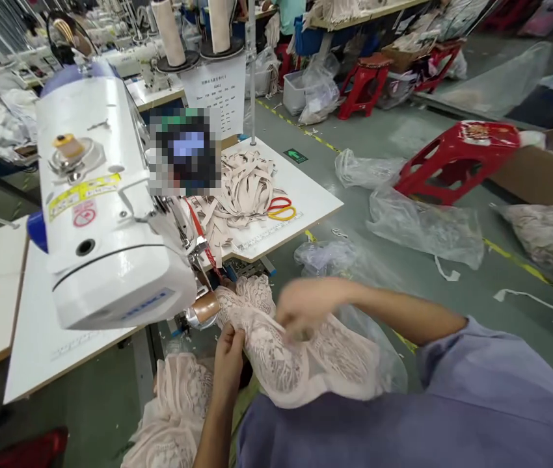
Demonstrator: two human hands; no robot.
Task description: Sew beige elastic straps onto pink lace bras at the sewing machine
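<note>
A pale pink lace garment (pixel 306 364) lies over my lap, just right of a white sewing machine (pixel 105 214). My left hand (pixel 230 354) is closed on the garment's left edge, fingers wrapped round the lace. My right hand (pixel 300 309) is smeared by motion and rests on the top of the same garment; its fingers cannot be read. More pink lace (pixel 174 416) hangs in a heap below my left forearm.
A pile of beige straps (pixel 242 192) and red-and-yellow scissors (pixel 281 209) lie on the white table (pixel 310 195). A tipped red stool (pixel 457 159), plastic bags (pixel 423 224) and a cardboard box (pixel 544 172) sit on the floor to the right.
</note>
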